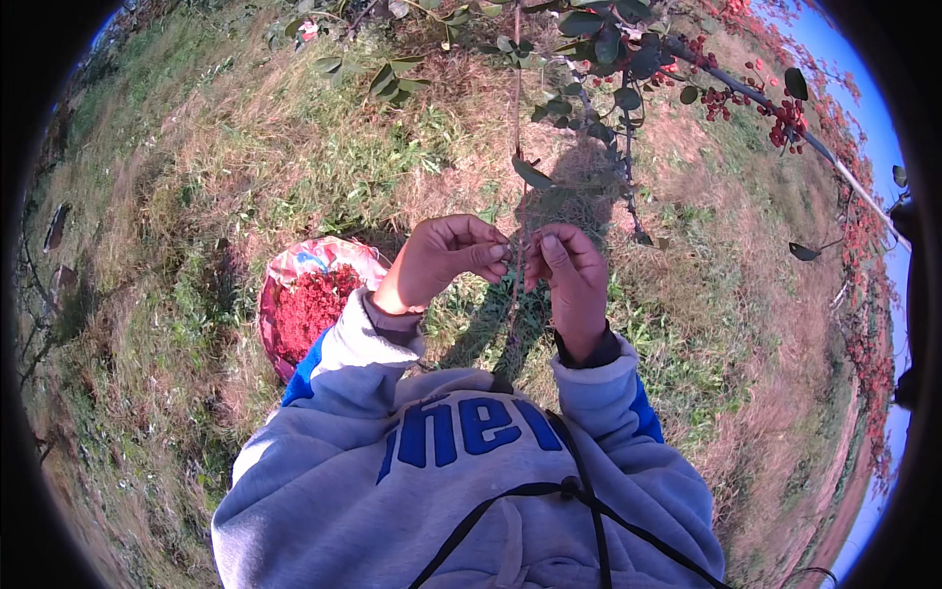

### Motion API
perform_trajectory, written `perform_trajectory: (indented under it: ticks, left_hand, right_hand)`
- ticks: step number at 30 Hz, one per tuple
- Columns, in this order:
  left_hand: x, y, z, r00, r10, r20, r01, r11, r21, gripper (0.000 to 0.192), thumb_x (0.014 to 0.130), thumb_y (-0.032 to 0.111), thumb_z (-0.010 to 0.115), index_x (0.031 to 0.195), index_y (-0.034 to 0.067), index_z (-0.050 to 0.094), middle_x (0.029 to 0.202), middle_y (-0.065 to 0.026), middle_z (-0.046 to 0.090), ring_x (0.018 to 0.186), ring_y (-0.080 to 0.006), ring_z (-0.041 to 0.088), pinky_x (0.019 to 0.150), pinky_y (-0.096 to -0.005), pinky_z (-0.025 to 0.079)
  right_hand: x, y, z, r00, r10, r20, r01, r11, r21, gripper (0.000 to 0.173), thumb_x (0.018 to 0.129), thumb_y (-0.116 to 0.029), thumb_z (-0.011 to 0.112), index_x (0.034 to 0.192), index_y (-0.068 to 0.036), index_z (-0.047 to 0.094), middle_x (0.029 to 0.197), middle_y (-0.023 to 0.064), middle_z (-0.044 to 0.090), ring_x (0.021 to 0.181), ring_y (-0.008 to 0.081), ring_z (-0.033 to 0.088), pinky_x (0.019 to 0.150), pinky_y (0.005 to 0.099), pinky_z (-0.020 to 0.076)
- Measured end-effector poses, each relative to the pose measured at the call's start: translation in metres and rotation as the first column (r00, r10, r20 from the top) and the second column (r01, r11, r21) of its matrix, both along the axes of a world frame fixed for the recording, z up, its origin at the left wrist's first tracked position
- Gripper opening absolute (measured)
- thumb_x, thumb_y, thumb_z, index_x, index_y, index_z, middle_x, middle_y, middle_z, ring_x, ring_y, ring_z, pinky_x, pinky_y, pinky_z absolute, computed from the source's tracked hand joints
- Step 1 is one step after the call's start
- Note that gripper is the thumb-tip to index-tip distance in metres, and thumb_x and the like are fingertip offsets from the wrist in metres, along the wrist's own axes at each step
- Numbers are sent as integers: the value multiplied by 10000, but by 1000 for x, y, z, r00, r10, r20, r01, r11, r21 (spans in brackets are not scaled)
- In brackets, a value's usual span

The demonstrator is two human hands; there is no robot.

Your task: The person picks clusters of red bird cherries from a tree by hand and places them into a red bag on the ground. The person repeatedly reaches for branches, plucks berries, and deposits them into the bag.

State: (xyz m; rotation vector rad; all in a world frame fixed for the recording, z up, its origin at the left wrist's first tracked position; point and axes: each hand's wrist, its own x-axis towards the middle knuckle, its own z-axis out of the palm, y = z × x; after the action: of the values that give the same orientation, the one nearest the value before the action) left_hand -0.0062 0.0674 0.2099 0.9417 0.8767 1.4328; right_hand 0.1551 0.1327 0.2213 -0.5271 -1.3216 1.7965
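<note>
In the middle of the head view, my left hand (456, 258) and my right hand (569, 272) are raised to either side of a thin hanging stem (518, 283). The fingertips of each hand are pinched near the stem; whether anything small lies between them cannot be told. A single green leaf (531, 174) sits on the stem just above my hands. To the left of my left wrist, a pink and white sack (269, 324) stands with its mouth spread, holding a heap of small red berries (313, 305).
A branch (743, 87) with red berry clusters (787, 125) and green leaves crosses the upper right. Leafy twigs (397, 79) hang at the top. Dry and green grass (243, 162) covers the ground. Red-berried shrubs (868, 294) line the right edge.
</note>
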Motion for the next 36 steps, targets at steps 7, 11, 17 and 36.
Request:
perform_trajectory:
  ticks: [7,11,17,36]
  left_hand:
    - [10,-4,1,914,-28,-404,13,999,-41,106,780,46,597,837,-39,572,727,-55,604,680,-88,577,629,-211,478]
    - [9,-5,-6,937,-115,-331,74,988,-134,117,769,45,614,848,-36,582,757,-64,615,691,-92,585,619,-216,490]
    - [5,-10,-11,922,-136,-362,72,980,-184,167,770,51,622,891,-53,574,800,-90,622,726,-110,598,626,-214,497]
    - [-121,-95,-84,142,75,-987,-547,837,-15,409,740,196,632,1081,2,518,1007,-166,583,926,-264,571,786,-328,454]
  right_hand:
    - [-1,-2,-6,945,2,327,-79,971,223,164,789,-107,613,875,16,550,698,29,576,598,62,534,504,189,421]
    - [5,-5,-17,944,44,326,-95,985,143,115,809,-99,582,831,11,554,650,31,570,522,50,507,452,179,398]
    - [5,-15,-32,967,16,254,-54,988,142,102,829,-85,545,841,17,549,639,37,560,510,68,526,442,190,422]
    - [124,5,-173,719,-276,638,55,938,343,176,736,-107,578,888,-18,590,841,121,553,714,224,565,632,303,455]
